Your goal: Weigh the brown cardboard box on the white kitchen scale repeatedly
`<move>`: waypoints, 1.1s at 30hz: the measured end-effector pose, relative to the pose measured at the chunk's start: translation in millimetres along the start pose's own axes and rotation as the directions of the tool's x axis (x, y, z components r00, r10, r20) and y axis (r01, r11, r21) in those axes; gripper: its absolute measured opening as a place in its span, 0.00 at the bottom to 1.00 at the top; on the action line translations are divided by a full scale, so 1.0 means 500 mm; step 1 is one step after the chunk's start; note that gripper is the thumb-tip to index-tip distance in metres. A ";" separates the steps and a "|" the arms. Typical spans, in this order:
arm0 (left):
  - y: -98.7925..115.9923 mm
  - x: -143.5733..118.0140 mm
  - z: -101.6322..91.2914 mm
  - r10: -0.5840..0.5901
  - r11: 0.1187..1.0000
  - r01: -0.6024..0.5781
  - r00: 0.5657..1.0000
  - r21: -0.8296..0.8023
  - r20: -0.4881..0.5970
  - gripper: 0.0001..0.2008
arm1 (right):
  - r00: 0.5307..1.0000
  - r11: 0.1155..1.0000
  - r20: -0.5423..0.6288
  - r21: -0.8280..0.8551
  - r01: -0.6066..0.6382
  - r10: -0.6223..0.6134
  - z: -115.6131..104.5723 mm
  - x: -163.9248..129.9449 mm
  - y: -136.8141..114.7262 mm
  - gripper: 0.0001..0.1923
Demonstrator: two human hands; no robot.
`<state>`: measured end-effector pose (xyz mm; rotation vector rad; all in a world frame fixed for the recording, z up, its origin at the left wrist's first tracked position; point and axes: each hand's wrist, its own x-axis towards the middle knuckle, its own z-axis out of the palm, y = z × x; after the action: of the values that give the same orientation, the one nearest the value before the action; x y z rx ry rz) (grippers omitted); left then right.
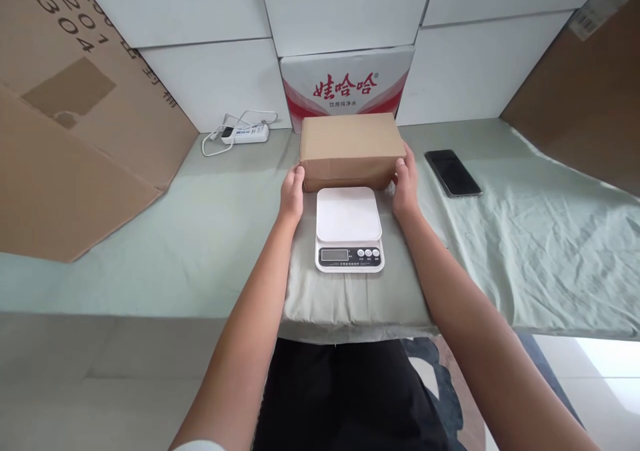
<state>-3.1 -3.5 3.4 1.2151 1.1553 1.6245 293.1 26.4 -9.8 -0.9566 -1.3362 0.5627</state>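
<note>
Both forearms are bare from wrist to elbow, with no watch, ring or glove on the left hand (293, 194) or the right hand (405, 187). Below the white scale (349, 229), dark trousers or shorts cover the lap. At the lower frame edge, a white sliver may be a sleeve hem.

White tiled wall (210, 84) behind green-sheeted table (525, 237).
</note>
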 end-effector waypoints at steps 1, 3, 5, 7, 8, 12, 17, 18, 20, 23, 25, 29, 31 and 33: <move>-0.001 0.001 0.000 -0.002 1.000 0.002 1.000 -0.001 0.001 0.45 | 0.999 0.999 0.005 0.014 -0.043 0.043 -0.001 0.000 0.001 0.43; -0.005 0.002 0.000 -0.002 1.000 0.002 1.000 0.001 0.004 0.43 | 0.994 0.994 0.019 0.031 -0.108 0.108 -0.002 0.001 0.000 0.45; -0.010 0.003 -0.001 -0.007 1.000 0.007 1.000 0.016 0.006 0.43 | 0.995 0.995 0.016 0.030 -0.100 0.100 -0.001 0.001 -0.005 0.46; -0.013 0.004 -0.001 -0.024 0.999 0.024 1.000 0.035 0.003 0.45 | 0.997 0.997 0.006 0.032 -0.072 0.072 0.000 0.002 -0.010 0.45; -0.015 0.004 -0.002 -0.030 0.999 0.030 1.000 0.039 0.001 0.45 | 0.998 0.997 0.005 0.034 -0.065 0.065 0.000 0.002 -0.011 0.45; -0.019 0.002 -0.003 -0.029 1.000 0.029 1.000 -0.002 0.004 0.42 | 0.997 0.996 0.017 0.033 -0.080 0.080 0.003 0.002 -0.007 0.46; -0.019 0.000 -0.001 -0.018 1.000 0.018 1.000 -0.010 0.003 0.44 | 0.997 0.997 -0.003 0.027 -0.075 0.075 0.003 0.001 -0.002 0.45; -0.018 0.000 0.000 -0.018 1.000 0.018 1.000 -0.001 0.003 0.44 | 0.997 0.997 0.001 0.030 -0.078 0.078 0.002 0.001 -0.003 0.45; -0.016 -0.001 0.001 -0.020 1.000 0.020 1.000 0.015 0.000 0.45 | 0.996 0.995 0.008 0.039 -0.091 0.091 0.000 0.001 -0.007 0.45; -0.013 -0.003 0.003 -0.021 1.000 0.021 1.000 0.019 -0.001 0.45 | 0.993 0.991 -0.010 0.058 -0.120 0.121 0.001 -0.001 -0.013 0.47; -0.013 -0.003 0.003 -0.016 1.000 0.016 1.000 0.017 0.004 0.45 | 0.991 0.990 -0.028 0.063 -0.125 0.127 0.004 -0.002 -0.017 0.46; -0.019 -0.002 0.000 -0.007 1.000 0.007 1.000 0.012 0.009 0.43 | 0.994 0.993 -0.023 0.054 -0.108 0.109 0.006 -0.003 -0.021 0.46; -0.022 -0.002 -0.001 -0.002 1.000 0.002 1.000 0.002 0.013 0.42 | 0.995 0.994 -0.009 0.039 -0.101 0.101 0.006 -0.004 -0.022 0.46; -0.023 -0.002 -0.001 0.001 1.000 -0.001 1.000 -0.001 0.012 0.41 | 0.995 0.995 -0.006 0.025 -0.097 0.097 0.004 -0.004 -0.025 0.46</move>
<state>-2.8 -1.3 -8.0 1.2234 1.1465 1.6168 288.6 18.7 -0.7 -1.0062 -1.2788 0.6475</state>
